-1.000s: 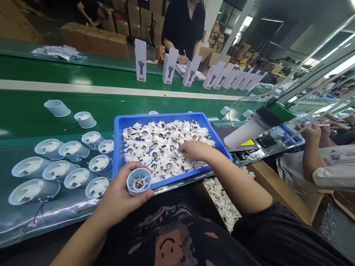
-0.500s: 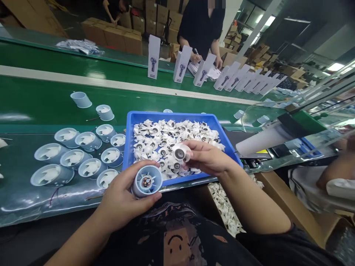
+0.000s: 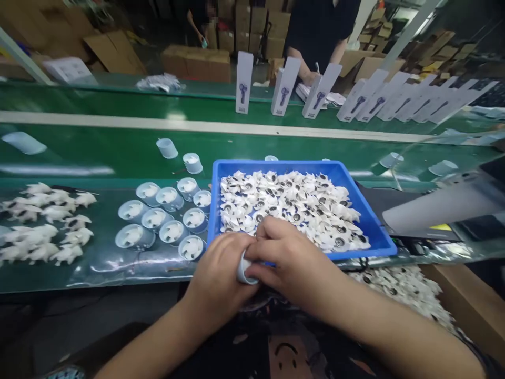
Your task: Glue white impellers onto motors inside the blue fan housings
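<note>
My left hand (image 3: 221, 268) is wrapped round a light blue cylindrical housing (image 3: 245, 272), mostly covered by the fingers. My right hand (image 3: 284, 252) is closed at the housing's open end, its fingertips reaching into it; the white fan blade there is hidden by the fingers. Just beyond both hands lies a blue tray (image 3: 355, 255) full of white fan blades (image 3: 290, 197) with dark round hubs. Left of the tray several blue housings (image 3: 171, 231) stand in a group, with white blades inside them.
Loose white blades (image 3: 35, 242) lie at the far left. Behind the tray runs a green belt (image 3: 98, 145) with scattered housings. White printed boxes (image 3: 282, 87) stand beyond, near a person (image 3: 319, 37) holding a pen. A grey-white tube (image 3: 437, 208) juts in at the right.
My right hand has brought its white blade from above the tray to the housing, and both hands now meet. The view has shifted left, showing loose blades at the left.
</note>
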`<state>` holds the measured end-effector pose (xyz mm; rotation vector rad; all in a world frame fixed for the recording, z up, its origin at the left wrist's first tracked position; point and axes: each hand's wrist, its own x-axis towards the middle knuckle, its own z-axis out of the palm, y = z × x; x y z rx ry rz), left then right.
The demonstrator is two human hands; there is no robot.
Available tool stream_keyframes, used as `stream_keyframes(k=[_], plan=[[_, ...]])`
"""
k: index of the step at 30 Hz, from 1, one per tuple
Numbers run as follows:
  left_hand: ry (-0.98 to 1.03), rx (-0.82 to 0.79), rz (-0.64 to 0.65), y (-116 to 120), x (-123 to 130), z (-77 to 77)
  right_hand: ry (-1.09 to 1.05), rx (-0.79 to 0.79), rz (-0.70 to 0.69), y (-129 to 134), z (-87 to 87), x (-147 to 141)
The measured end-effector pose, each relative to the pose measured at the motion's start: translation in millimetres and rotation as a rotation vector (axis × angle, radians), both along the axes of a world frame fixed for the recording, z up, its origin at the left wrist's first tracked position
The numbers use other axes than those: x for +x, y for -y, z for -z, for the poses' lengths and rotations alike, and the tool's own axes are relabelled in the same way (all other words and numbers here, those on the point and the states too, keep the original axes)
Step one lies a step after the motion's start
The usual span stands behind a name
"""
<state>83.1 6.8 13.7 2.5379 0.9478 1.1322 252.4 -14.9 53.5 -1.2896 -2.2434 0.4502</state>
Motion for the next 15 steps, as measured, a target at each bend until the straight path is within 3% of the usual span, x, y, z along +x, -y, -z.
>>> stream_keyframes(k=[3,8,9,11,13,15], plan=[[0.015,0.092,-0.07,4,0,1.2,-0.149,-0.033,-0.013,-4,6.8,1],[-0.044,0.008,0.006,-12,-21,-11.8,-0.451,-0.346,-0.082,7,-6.2,47],[-0.06,-0.014,-0.045,-24,-30,-17.2,-0.506,-0.364,-0.037,14,-7.4,59],[-0.139,-0.106,-0.273,-61,-52,-29.2,-0.563,-0.344,0.122,29,-1.8,79],[-0.291,-0.289,-0.599,-112,-75,-41.3,-0.545,-0.334,0.307,43,14.6,91],[-0.311,-0.348,-0.746,-163,-97,-52.2,-0.536,-0.367,0.431,54,36.0,94]])
